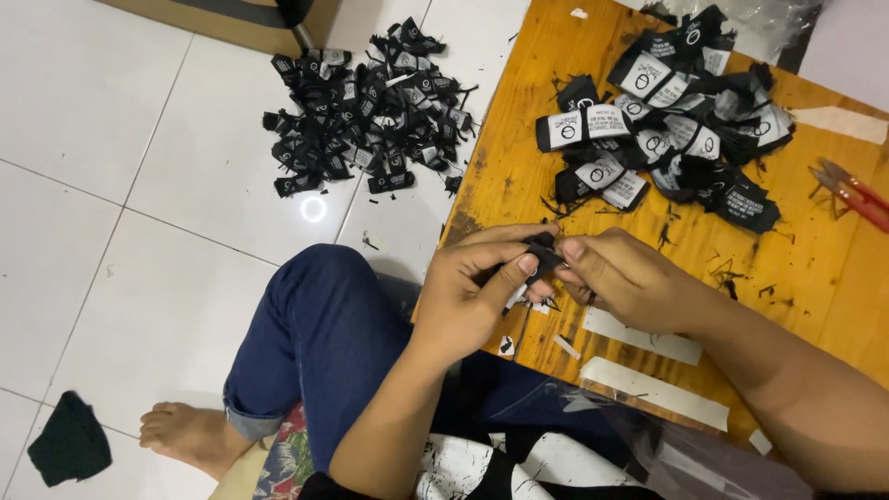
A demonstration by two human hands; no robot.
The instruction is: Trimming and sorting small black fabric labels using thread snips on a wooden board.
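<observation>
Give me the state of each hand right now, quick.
Left hand: closed, pinching the small black label with thumb and fingers.
Right hand: closed, gripping the same black label from the other side.

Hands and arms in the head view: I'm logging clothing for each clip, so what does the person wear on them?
Nothing shows on either: the left hand and right hand are bare, no gloves, rings or watch visible, forearms uncovered with no sleeves in view.

I see bare forearms, rolled-up blue jeans (pixel 315 343), a bare foot (pixel 190 433), and a black-and-white printed shirt (pixel 500 468).
</observation>
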